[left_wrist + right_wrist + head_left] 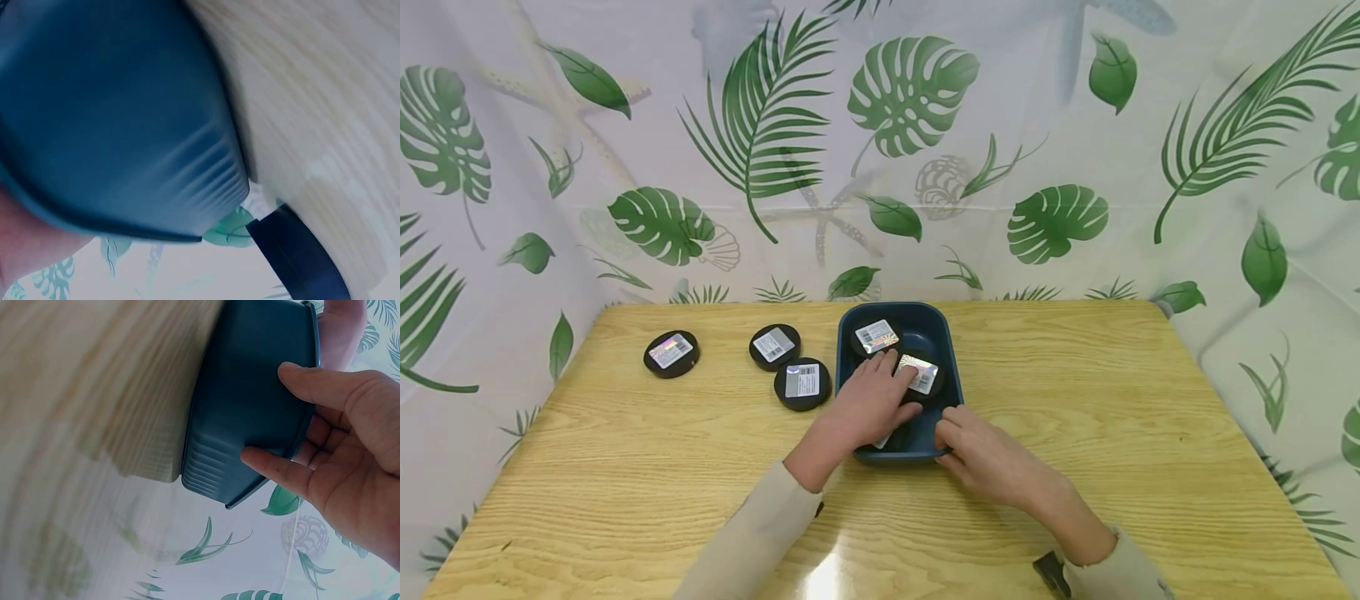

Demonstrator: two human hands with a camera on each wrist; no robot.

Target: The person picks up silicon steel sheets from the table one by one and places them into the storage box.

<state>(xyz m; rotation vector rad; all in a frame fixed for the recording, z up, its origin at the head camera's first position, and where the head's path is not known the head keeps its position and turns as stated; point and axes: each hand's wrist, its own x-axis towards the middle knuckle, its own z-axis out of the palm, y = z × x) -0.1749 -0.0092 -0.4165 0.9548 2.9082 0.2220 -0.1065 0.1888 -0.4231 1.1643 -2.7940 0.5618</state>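
Observation:
My left hand [872, 404] reaches over the left wall of a dark blue plastic bin [953, 354]. Its fingers rest on a black round disc [925, 379] with a silvery label, the thumb lying near that disc's lower edge. Another labelled black disc [877, 337] sits at the bin's far left, just beyond the fingertips. Under the hand, a third disc [891, 437] is mostly hidden. My right hand [988, 454] grips the bin's near right rim; in the right wrist view, the thumb and a finger press the outer wall [250, 406]. The left wrist view shows mainly the bin's outside [125, 125].
Left of the bin, two labelled black discs lie close together, one farther back [775, 347] and one nearer [802, 383]. A lone disc [672, 354] lies farther left. Everything stands on a wooden table [1075, 375], with a leaf-patterned cloth [917, 192] behind it.

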